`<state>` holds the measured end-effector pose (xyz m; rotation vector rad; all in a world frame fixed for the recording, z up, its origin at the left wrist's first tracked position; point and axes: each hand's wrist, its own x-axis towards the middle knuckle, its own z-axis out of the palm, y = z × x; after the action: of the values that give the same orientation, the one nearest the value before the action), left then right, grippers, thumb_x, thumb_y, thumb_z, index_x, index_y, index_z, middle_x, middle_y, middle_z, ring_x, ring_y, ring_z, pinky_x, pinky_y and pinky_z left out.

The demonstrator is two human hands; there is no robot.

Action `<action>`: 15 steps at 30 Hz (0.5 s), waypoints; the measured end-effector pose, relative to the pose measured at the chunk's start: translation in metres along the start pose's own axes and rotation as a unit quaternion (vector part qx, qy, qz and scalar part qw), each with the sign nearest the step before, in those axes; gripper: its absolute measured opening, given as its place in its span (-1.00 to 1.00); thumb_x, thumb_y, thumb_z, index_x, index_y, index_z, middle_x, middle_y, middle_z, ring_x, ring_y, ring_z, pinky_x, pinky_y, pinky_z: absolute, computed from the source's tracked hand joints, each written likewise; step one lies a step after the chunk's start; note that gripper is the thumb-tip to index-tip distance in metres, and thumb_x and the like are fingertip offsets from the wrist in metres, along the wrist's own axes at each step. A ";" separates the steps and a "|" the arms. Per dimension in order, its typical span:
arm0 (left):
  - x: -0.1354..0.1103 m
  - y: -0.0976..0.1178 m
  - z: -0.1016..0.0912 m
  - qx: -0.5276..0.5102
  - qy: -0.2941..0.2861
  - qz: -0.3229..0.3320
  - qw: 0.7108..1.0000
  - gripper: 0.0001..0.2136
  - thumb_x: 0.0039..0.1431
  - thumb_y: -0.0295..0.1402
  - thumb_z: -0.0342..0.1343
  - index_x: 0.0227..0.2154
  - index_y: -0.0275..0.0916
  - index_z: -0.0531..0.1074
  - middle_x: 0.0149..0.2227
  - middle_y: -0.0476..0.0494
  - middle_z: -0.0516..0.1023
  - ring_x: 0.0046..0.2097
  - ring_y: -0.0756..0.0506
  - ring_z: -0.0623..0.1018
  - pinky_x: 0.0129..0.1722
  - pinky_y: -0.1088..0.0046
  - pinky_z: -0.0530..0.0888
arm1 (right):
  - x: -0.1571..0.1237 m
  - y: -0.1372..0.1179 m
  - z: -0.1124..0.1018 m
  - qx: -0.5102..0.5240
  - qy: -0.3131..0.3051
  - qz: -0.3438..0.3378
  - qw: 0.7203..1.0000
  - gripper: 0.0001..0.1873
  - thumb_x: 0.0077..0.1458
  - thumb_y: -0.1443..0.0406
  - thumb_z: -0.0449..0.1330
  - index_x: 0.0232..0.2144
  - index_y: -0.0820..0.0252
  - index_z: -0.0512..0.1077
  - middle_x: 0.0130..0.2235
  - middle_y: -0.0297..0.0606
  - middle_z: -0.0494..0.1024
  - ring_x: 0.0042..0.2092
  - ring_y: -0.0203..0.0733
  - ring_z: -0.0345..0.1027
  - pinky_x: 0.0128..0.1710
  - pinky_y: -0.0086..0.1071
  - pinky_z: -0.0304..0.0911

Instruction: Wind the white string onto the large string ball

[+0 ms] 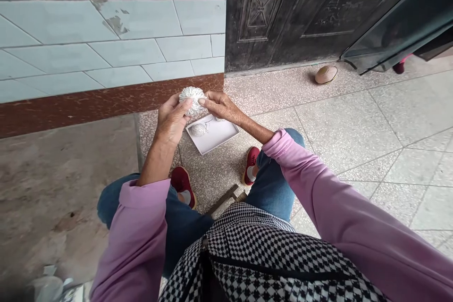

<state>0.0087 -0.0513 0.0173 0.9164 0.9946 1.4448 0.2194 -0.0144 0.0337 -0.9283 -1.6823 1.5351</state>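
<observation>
A round white pom-pom point(192, 94), made of many looped strands that look like yarn, is held up in front of me. My left hand point(170, 121) grips its left side, with the thumb laid across the front. From the right, my right hand point(222, 105) pinches its edge between thumb and fingers. Below the hands, a shallow white tray point(217, 137) rests on the floor. In it lies a ball of pale yarn point(198, 129), and a second pale item at the back is partly covered by my right hand.
A tiled wall point(141, 19) stands ahead, with a dark carved door point(276, 14) to its right. A pinkish rounded object point(326, 75) sits near the threshold. Under me is a low wooden seat point(226, 198), mostly hidden. Clear plastic items point(47, 288) lie at the lower left.
</observation>
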 end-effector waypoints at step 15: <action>0.014 0.003 -0.006 0.136 0.132 0.057 0.980 -0.52 0.07 -0.20 0.79 -0.09 -0.16 0.64 -0.11 -0.14 0.81 -0.03 -0.22 0.77 0.03 0.23 0.71 | -0.016 -0.010 0.002 -0.124 -0.140 -0.130 0.974 -0.56 0.91 0.12 0.28 -0.14 0.21 0.57 -0.28 -0.38 0.46 -0.19 -0.21 0.33 -0.09 -0.34 0.29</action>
<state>0.0011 -0.0376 0.0181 1.0082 1.3826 1.5809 0.2251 -0.0299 0.0429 -0.5981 -2.1413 1.3455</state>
